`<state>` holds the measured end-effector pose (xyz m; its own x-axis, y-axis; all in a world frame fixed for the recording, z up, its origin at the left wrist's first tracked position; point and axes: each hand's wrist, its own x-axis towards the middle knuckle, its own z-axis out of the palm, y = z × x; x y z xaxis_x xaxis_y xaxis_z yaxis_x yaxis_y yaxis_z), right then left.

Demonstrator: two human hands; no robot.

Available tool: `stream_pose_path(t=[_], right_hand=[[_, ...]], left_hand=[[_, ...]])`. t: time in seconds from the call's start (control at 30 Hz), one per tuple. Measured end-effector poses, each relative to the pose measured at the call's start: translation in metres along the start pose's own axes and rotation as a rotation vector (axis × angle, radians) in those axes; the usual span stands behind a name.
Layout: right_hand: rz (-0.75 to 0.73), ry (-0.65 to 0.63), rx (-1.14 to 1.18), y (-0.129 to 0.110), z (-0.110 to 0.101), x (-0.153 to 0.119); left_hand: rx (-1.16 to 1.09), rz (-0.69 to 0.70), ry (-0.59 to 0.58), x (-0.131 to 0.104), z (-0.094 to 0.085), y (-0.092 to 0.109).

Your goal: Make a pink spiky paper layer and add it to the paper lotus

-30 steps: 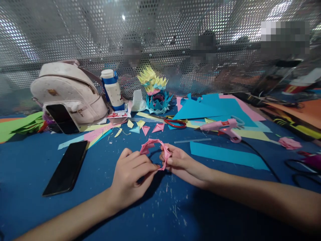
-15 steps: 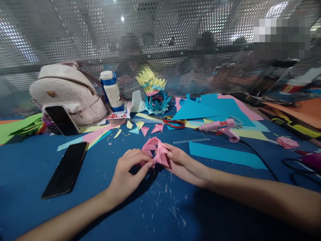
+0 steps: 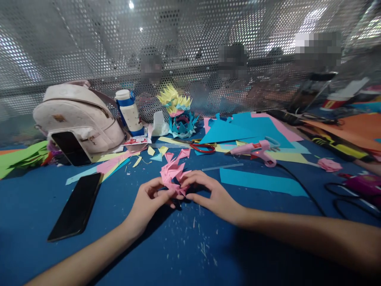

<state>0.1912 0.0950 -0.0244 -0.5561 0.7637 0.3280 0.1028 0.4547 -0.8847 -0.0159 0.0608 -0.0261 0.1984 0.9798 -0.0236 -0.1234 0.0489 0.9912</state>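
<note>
Between both hands is a pink folded-paper ring [image 3: 172,171] with pointed tips that stick up and outward. My left hand [image 3: 151,198] pinches its left and front side, thumb toward me. Fingers of my right hand [image 3: 210,194] close on its right edge, with the thumb low at the front. Just behind the ring lie loose pink paper points [image 3: 184,153]. Red-handled scissors [image 3: 204,148] rest farther back. A pink hot glue gun [image 3: 256,151] lies to the right, its small red light lit, and a clear glue stick [image 3: 222,167] is nearer my right hand.
A blue paper strip [image 3: 262,182] lies right of my hands, and a black phone [image 3: 76,206] to the left. At the back stand a pale backpack [image 3: 77,113], a bottle [image 3: 130,113] and a yellow-and-blue folded-paper piece [image 3: 182,123]. A black cord [image 3: 303,190] trails from the glue gun.
The pink ring has been turned, so its spiky outer side now faces up. My right hand has shifted from behind its right side round toward the front. The view has moved slightly.
</note>
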Motion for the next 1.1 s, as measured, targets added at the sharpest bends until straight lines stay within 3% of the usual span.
stream_pose_path(t=[0.2,0.43,0.93,1.1], right_hand=[[-0.088,-0.021,-0.108,0.005,-0.008,0.004],[-0.066,-0.077,-0.092,0.011,-0.009,0.006],[-0.086,-0.105,-0.184,0.007,-0.005,0.006],[-0.222,-0.114,-0.304,0.007,-0.012,0.009]], left_hand=[[-0.136,-0.083,-0.089,-0.001,0.000,-0.001],[-0.241,-0.115,-0.014,0.004,-0.005,-0.004],[-0.162,-0.049,-0.056,0.002,-0.006,-0.008],[-0.014,-0.045,-0.117,-0.002,-0.004,-0.010]])
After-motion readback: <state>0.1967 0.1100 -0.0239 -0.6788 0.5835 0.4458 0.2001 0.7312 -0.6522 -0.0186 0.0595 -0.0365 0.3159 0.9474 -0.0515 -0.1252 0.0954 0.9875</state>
